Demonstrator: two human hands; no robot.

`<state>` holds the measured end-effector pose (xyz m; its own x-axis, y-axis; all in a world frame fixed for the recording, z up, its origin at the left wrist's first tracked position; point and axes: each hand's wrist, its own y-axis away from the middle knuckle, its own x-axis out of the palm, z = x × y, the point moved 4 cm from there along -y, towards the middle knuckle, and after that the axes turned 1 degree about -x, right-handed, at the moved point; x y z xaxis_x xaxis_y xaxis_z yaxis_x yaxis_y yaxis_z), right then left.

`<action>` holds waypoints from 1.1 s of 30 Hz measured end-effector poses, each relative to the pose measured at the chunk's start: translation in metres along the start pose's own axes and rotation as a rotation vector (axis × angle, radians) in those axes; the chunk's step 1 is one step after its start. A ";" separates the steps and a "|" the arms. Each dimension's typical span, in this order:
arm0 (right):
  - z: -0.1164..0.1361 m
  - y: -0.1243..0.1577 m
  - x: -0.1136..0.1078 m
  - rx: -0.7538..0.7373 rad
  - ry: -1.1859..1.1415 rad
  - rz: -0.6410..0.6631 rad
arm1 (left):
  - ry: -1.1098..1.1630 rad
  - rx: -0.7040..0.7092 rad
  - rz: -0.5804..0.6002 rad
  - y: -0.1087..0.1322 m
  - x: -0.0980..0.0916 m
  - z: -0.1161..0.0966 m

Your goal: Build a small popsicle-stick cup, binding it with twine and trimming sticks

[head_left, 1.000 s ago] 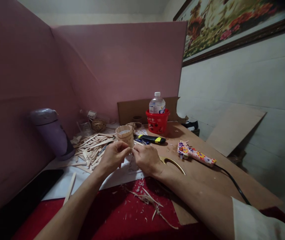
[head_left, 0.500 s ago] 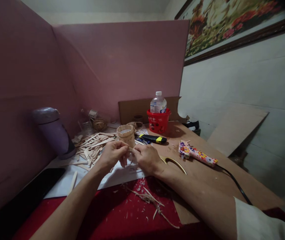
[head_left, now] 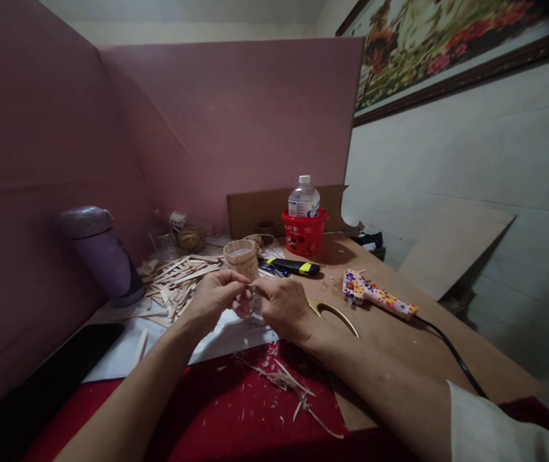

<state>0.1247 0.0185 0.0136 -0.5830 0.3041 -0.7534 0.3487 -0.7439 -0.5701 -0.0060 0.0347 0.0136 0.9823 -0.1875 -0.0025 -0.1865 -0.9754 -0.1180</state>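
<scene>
My left hand (head_left: 221, 296) and my right hand (head_left: 285, 305) meet over the white paper (head_left: 217, 343), thumbs and fingers pinched together. Between the fingertips is something small and thin, mostly hidden, whose kind I cannot make out. Just behind the hands stands a round cup made of wooden sticks (head_left: 242, 255), with a scalloped rim. A heap of flat wooden craft sticks (head_left: 183, 280) lies to the left of the cup. Beside my right wrist shows the gold handle of a pair of scissors (head_left: 339, 314), partly covered.
A black-and-yellow utility knife (head_left: 296, 266) lies behind my right hand. Farther right is a flowered glue gun (head_left: 378, 295) with a black cord. A red bucket (head_left: 304, 234) holds a plastic bottle (head_left: 304, 199). Left are a purple tumbler (head_left: 104, 256) and twine ball (head_left: 190, 239). Twine scraps (head_left: 287, 383) lie in front.
My right hand's fingers have turned slightly and closed in nearer to the left fingertips. The pale thin piece between them shows less now. Nothing else on the table has moved.
</scene>
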 end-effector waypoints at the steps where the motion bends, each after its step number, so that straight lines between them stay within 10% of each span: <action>1: 0.000 0.000 0.000 -0.002 0.002 -0.002 | 0.007 -0.004 -0.003 0.000 0.000 0.000; 33: -0.011 -0.003 0.007 0.123 -0.178 0.062 | -0.016 -0.032 0.032 0.003 0.002 -0.003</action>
<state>0.1272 0.0291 0.0063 -0.6874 0.1534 -0.7099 0.3027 -0.8280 -0.4719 -0.0044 0.0313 0.0161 0.9760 -0.2168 -0.0219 -0.2179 -0.9722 -0.0857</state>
